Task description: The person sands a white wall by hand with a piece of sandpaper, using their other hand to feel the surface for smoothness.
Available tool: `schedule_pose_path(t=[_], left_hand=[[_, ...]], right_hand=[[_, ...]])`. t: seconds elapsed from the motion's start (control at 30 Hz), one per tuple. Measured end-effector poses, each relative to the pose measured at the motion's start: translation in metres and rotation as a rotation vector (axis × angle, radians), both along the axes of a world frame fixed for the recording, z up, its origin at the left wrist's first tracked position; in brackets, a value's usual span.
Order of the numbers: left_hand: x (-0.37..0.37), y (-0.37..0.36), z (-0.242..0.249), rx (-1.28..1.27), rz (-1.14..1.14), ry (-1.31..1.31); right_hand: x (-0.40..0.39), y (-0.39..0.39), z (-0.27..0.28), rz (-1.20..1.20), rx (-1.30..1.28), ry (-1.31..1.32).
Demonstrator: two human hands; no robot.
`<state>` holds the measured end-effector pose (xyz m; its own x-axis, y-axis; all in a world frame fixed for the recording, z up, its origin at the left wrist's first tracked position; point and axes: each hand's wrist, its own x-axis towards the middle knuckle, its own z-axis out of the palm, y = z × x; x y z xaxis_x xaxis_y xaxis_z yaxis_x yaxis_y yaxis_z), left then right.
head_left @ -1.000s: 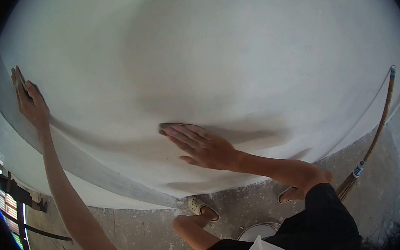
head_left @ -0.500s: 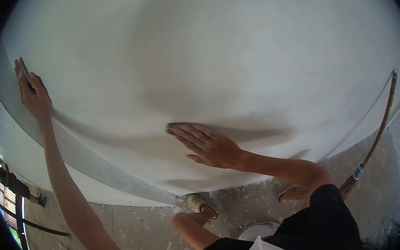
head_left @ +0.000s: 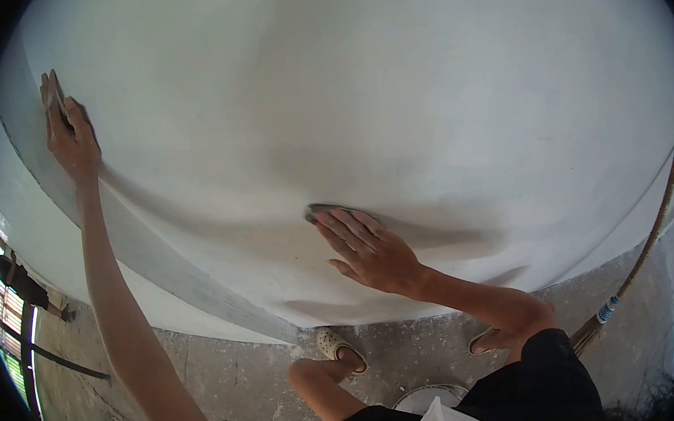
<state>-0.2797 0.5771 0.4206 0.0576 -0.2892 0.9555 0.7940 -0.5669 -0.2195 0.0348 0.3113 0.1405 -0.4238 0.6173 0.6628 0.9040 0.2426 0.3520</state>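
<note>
The right hand (head_left: 375, 257) lies flat over a dark pad (head_left: 319, 210), fingers close together and thumb out to the side, the pad against the white wall (head_left: 505, 115). The left hand (head_left: 73, 145) is high on the wall beside the grey band (head_left: 174, 274), its thumb set apart from the fingers; something dark shows between them, but I cannot tell whether it is a held thing or shadow.

The likeliest trouble is at the pad: it is kept there by flat fingers, so uneven pressure could tip it onto an edge and scratch the wall, or let it slip out and leave the fingertips rubbing. A slip of the left hand off the edge near the band could upset the person's balance. Low down, the round bucket (head_left: 424, 397) between the legs could be kicked if a shoe (head_left: 333, 347) is moved back carelessly, and a wide swing of the right elbow might knock the leaning broom (head_left: 652, 235).

Compared with half a second ago, the right hand and pad appear farther right, and the left hand higher and slightly right. The broom's tip appears lower, so some of this may be the camera turning. The shoe appears nearly unmoved.
</note>
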Motion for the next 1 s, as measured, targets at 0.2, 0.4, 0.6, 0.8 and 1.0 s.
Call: schedule_pose_path(t=[0.2, 0.4, 0.6, 0.8, 1.0], left_hand=[[-0.006, 0.005, 0.001, 0.070, 0.035, 0.027], [-0.002, 0.003, 0.003, 0.082, -0.005, 0.042], [0.000, -0.003, 0.000, 0.006, -0.050, 0.039], [0.001, -0.001, -0.001, -0.005, -0.077, 0.031], [-0.001, 0.001, -0.001, 0.009, -0.058, 0.018]], right_hand=[[0.035, -0.024, -0.082, -0.118, 0.036, -0.086], [-0.013, 0.010, -0.013, -0.038, 0.015, 0.155], [-0.027, 0.012, -0.076, -0.097, 0.018, 0.233], [-0.048, 0.024, -0.060, -0.097, -0.030, 0.327], [-0.063, 0.041, -0.039, -0.107, 0.179, 0.362]])
